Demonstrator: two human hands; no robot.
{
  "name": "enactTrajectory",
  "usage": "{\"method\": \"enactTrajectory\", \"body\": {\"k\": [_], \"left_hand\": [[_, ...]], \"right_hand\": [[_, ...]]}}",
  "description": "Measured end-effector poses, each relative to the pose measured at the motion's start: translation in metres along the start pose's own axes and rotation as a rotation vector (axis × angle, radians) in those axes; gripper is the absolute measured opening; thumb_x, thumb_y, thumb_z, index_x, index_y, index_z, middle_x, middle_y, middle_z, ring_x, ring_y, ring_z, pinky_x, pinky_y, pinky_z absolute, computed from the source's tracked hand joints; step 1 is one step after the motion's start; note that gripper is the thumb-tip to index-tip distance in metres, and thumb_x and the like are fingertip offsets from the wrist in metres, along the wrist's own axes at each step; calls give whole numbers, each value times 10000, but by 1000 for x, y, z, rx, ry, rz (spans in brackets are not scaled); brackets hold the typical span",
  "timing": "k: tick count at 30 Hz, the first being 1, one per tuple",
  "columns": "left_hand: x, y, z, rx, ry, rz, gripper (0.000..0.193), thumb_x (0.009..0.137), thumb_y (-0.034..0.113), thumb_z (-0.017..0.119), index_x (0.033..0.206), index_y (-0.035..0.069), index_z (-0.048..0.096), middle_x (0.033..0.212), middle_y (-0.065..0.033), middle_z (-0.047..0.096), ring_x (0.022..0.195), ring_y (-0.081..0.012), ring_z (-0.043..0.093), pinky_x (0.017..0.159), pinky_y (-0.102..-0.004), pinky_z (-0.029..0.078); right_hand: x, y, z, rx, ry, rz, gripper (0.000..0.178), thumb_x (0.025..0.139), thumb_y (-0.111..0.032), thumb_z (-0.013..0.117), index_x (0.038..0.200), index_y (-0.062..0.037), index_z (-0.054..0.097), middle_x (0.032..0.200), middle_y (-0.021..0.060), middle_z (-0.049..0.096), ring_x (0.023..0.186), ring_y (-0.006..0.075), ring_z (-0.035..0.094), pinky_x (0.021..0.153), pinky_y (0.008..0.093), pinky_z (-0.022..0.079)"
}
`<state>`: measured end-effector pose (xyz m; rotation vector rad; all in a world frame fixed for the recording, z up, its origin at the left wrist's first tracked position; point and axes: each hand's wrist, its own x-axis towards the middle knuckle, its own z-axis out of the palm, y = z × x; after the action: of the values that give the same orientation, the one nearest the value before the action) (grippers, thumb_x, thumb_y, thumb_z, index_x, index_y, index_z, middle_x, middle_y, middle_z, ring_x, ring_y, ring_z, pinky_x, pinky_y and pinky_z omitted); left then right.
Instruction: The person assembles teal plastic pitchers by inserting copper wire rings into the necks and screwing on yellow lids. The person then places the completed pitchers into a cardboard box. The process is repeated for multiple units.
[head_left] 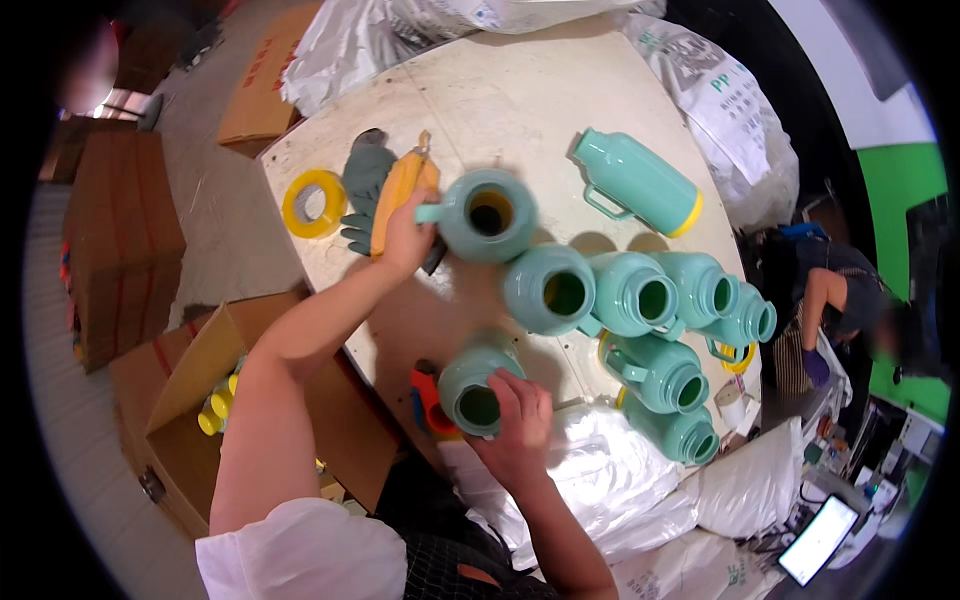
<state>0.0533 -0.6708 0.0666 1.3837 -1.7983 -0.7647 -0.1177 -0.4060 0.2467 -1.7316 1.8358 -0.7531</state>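
Above the table, my left hand point(408, 238) is closed round the handle of a mint-green thermos flask body point(462, 225), whose open mouth shows a yellowish inside. Nearer to me, my right hand point(515, 425) grips the rim of a second thermos flask body point(465, 375), fingers over its edge. Just right of the left-hand flask stands another open flask body point(530, 290), with several more, such as this one point(620, 290), grouped to the right. One flask point(640, 180) with a yellow base lies on its side farther back.
On the table's left lie a yellow tape roll point(330, 182), grey-green gloves point(368, 172), a yellow tool point(398, 190) and a red-orange object point(428, 400). An open cardboard box point(185, 390) stands at lower left. White plastic sacks point(735, 130) ring the table; a person point(840, 290) works at right.
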Motion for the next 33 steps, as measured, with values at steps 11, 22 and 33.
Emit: {"method": "enactTrajectory", "body": {"k": [11, 22, 33], "left_hand": [[-69, 21, -108, -298, -202, -235, 169, 898, -97, 527, 965, 25, 621, 819, -25, 617, 798, -101, 582, 720, -284, 504], [-131, -28, -179, -187, -353, -307, 147, 860, -45, 623, 976, 18, 687, 916, -35, 684, 796, -114, 573, 723, -262, 479], [-92, 6, -256, 618, -793, -349, 356, 878, -29, 600, 1214, 88, 595, 1178, -178, 659, 1098, -338, 653, 939, -376, 530]], "right_hand": [[67, 15, -57, -78, 159, -18, 838, 705, -232, 877, 1413, -4, 493, 1344, 211, 549, 1212, 422, 508, 1057, 504, 413], [107, 10, 15, -76, -113, -238, 728, 688, -310, 873, 1304, -70, 568, 1308, 161, 578, 1255, 398, 520, 1057, 478, 456], [121, 90, -90, -455, 349, -16, 730, 719, -298, 869, 1342, -71, 565, 1373, 146, 548, 1261, 369, 495, 1040, 464, 412]]}}
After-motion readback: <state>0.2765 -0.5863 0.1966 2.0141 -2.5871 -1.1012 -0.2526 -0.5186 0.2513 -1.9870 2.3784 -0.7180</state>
